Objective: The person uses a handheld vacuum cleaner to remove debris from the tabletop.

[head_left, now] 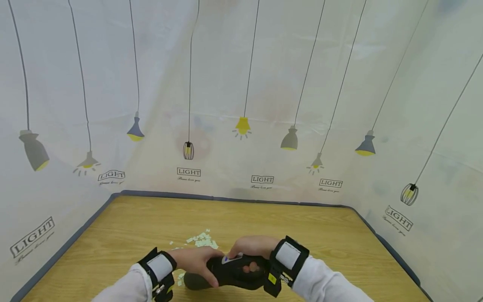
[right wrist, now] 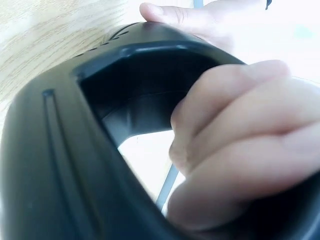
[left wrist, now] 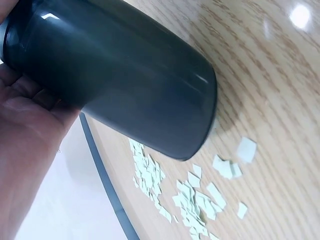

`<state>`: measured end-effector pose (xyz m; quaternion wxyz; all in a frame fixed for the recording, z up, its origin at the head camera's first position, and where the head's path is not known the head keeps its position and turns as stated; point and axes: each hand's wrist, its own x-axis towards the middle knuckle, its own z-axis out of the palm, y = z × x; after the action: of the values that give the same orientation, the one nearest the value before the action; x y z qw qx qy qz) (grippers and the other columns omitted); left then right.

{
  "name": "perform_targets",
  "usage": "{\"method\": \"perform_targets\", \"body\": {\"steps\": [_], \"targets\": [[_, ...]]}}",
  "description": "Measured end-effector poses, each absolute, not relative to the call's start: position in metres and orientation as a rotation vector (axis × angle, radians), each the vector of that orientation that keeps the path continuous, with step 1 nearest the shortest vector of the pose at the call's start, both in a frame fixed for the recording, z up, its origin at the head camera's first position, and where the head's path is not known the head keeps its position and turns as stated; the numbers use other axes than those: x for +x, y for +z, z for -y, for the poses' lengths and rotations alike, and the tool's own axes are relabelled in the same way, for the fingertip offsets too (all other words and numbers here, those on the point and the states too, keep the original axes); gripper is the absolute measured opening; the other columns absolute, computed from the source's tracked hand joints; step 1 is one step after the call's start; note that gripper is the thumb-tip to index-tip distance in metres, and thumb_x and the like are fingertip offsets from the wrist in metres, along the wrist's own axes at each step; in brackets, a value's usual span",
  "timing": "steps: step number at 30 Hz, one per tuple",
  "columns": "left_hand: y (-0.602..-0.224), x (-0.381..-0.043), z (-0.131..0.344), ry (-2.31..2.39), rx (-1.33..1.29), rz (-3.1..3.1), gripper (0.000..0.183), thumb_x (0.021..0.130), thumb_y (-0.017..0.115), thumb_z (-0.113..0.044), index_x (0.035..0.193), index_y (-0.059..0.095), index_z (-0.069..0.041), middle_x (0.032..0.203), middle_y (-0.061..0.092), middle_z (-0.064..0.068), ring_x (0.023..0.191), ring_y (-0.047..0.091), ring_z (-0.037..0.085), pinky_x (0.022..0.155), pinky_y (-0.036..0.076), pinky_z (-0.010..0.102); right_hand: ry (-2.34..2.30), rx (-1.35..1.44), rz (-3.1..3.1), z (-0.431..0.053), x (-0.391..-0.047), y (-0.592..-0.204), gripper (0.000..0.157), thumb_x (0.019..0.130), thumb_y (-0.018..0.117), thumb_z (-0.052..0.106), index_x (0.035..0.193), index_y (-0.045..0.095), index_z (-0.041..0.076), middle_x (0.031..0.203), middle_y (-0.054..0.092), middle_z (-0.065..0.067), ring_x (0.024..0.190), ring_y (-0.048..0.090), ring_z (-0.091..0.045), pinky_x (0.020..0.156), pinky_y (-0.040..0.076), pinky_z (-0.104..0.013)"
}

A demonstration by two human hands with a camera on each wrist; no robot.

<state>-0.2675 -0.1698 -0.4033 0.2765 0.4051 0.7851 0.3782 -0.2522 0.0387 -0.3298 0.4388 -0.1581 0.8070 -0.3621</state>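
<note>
A black handheld vacuum cleaner [head_left: 228, 277] lies level over the wooden table, its nozzle end pointing left. My right hand [head_left: 250, 246] holds its loop handle. In the right wrist view, curled fingers [right wrist: 245, 135] pass through the handle opening, and the head view shows the thumb by the button panel on top. Farther forward, my left hand [head_left: 198, 260] grips the body, thumb on the near side. The smoky dust cup [left wrist: 150, 80] fills much of the left wrist view, close over the tabletop. Small pale green paper scraps [left wrist: 190, 210] are scattered just beyond its end.
More paper scraps [head_left: 203, 240] lie in a loose pile behind the left hand. The wooden table [head_left: 241, 216] is edged by a dark strip and enclosed by a pale curtain [head_left: 226, 84] printed with hanging lamps. Both wrists wear strapped cameras.
</note>
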Motion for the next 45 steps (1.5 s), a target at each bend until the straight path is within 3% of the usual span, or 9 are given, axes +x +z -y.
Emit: {"method": "perform_targets", "body": {"steps": [6,14,33,45], "targets": [[-0.409,-0.274,0.177,0.985,1.137,-2.117,0.049,0.081,0.069,-0.038,0.121,0.055,-0.013,0.105,0.060,-0.010,0.091,0.055,0.006,0.079,0.044,0.025,-0.909,-0.405,-2.008,-0.034,-0.253,-0.332,0.026,0.091,0.046,0.025,0.093,0.061,0.004,0.056,0.045,0.000,0.042,0.034,-0.006,0.040,0.028,-0.019],[-0.403,-0.270,0.181,1.018,1.107,-2.123,0.044,0.080,0.072,-0.018,0.119,0.056,-0.008,0.103,0.060,-0.010,0.089,0.056,0.004,0.080,0.044,0.024,-0.919,-0.387,-2.010,-0.028,-0.254,-0.332,0.026,0.091,0.046,0.025,0.096,0.060,0.004,0.057,0.046,-0.001,0.041,0.035,-0.006,0.040,0.029,-0.019],[-0.397,-0.270,0.193,1.003,1.003,-2.181,0.052,0.078,0.074,-0.016,0.124,0.053,-0.005,0.108,0.059,-0.007,0.094,0.055,0.005,0.084,0.042,0.025,-0.989,-0.401,-2.035,-0.017,-0.258,-0.340,0.026,0.089,0.048,0.025,0.093,0.060,0.003,0.056,0.046,0.000,0.041,0.036,-0.006,0.039,0.031,-0.019],[-0.403,-0.281,0.192,0.972,0.974,-2.258,0.052,0.076,0.077,-0.018,0.121,0.054,-0.008,0.106,0.058,-0.008,0.094,0.053,0.005,0.085,0.041,0.026,-1.015,-0.396,-2.083,-0.016,-0.264,-0.345,0.024,0.088,0.050,0.023,0.091,0.060,0.001,0.057,0.047,-0.002,0.041,0.037,-0.007,0.038,0.031,-0.019]]}}
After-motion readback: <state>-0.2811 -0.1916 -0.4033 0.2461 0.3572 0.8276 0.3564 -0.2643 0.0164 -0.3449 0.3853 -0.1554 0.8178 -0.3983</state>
